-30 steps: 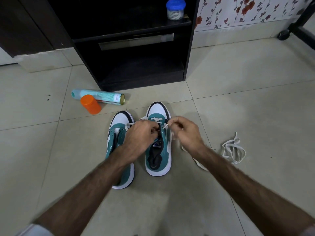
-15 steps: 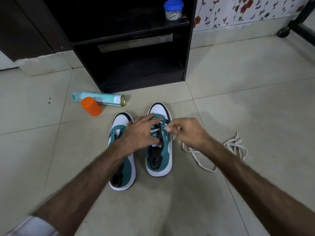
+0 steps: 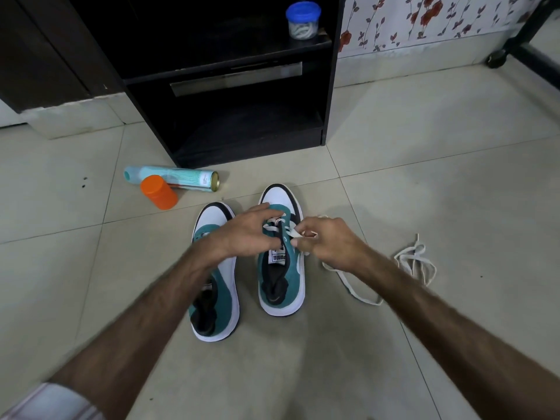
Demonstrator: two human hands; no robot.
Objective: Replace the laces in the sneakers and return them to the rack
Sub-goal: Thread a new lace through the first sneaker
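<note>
Two teal-and-white sneakers stand side by side on the tiled floor, toes pointing away from me. My left hand (image 3: 245, 234) lies spread over the front of the right sneaker (image 3: 280, 286), fingers touching its eyelet area, and covers part of the left sneaker (image 3: 216, 301). My right hand (image 3: 328, 242) pinches a white lace (image 3: 348, 283) at the right sneaker's right eyelets; the lace trails over the floor behind my wrist. A second loose white lace (image 3: 416, 259) lies bunched on the floor further right. The black rack (image 3: 242, 86) stands open just beyond the sneakers.
A teal spray can (image 3: 172, 178) lies on its side left of the sneakers with an orange cap (image 3: 159, 192) in front of it. A blue-lidded jar (image 3: 303, 19) sits on the rack's upper shelf. A black wheeled frame (image 3: 497, 59) is at far right.
My left hand has opened from a pinch and spread flat over the right sneaker's front. My right hand has drawn the lace slightly to the right, away from the eyelets.
</note>
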